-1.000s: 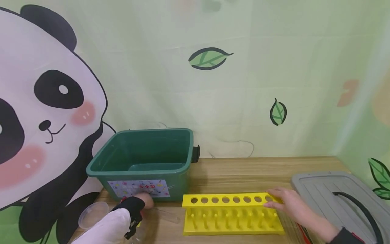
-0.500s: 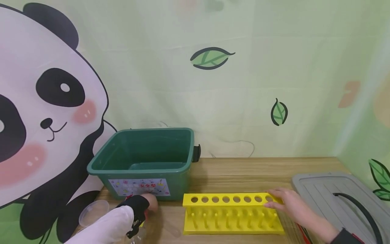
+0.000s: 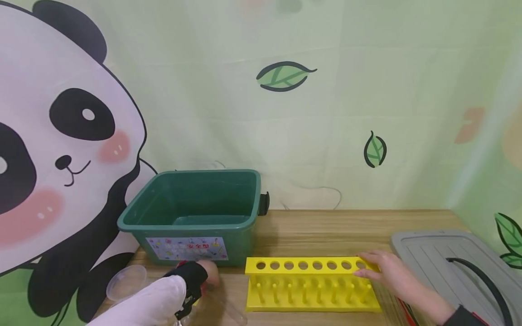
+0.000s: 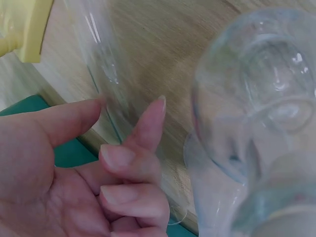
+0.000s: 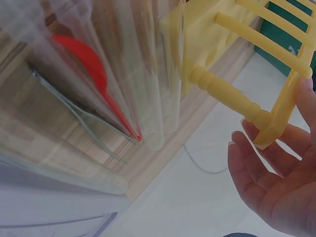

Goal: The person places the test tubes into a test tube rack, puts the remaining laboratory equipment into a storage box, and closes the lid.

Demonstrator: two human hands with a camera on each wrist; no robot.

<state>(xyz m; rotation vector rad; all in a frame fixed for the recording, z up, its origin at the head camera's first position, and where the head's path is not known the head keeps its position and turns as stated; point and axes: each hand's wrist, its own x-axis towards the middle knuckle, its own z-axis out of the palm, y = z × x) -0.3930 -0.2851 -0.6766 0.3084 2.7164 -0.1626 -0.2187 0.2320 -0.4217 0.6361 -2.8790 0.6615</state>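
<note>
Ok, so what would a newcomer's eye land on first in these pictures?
Probably the huge cartoon panda filling the left of the backdrop in the head view. Next, the bright yellow rack on the table, its right end held by the person's right hand. Then the open green bin, standing behind it to the left.

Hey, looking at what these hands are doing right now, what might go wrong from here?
The tube may slip or roll: the thumb and index tips of the left hand look apart on either side of it.

The flask shows close beside that hand, so a sideways swing might knock it.

The rack could twist or slide if pushed, since the right hand steadies only one end.
</note>
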